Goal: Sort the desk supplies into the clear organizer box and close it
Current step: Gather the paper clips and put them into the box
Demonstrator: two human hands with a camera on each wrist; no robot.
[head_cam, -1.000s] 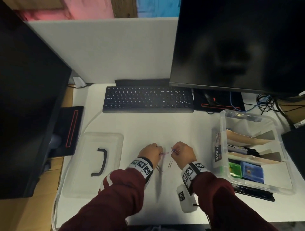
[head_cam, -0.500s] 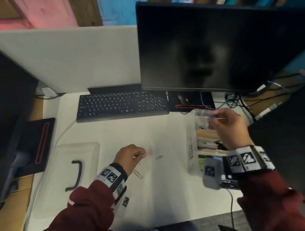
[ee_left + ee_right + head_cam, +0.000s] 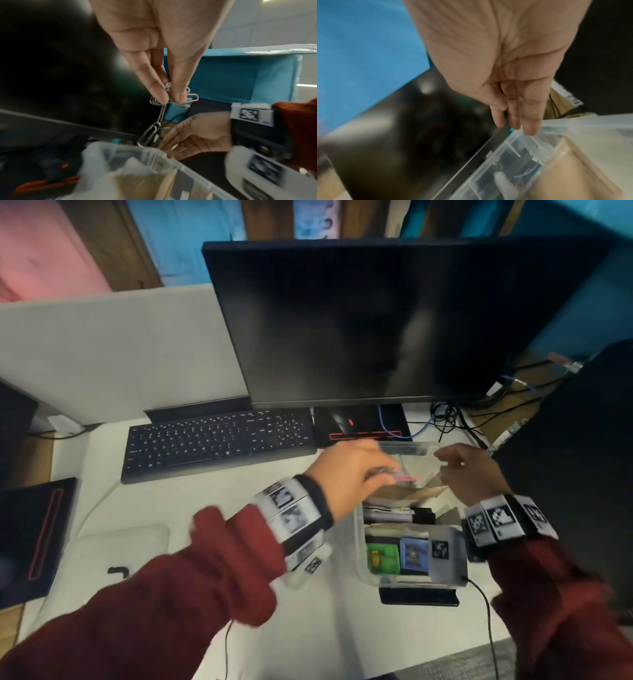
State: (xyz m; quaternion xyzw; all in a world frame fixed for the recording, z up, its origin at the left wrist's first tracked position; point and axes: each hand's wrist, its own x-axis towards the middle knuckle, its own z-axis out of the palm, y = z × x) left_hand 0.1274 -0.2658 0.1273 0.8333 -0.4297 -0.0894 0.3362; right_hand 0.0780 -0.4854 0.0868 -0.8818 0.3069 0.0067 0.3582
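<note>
Paper clips [image 3: 160,108], pink and silver, some linked in a dangling chain, now hang above the far compartment of the clear organizer box [image 3: 359,542] at the desk's right, carried there from the desk centre where they lay a second ago. Dropping them in looks imminent. The left hand [image 3: 346,474] pinches them between thumb and fingertips. The right hand [image 3: 469,470], fingers straight and holding nothing, reaches over the box's far rim. The lid [image 3: 120,546] lies apart, left.

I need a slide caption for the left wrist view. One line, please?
Left hand pinches paper clips above the open organizer box; right hand alongside.
</note>
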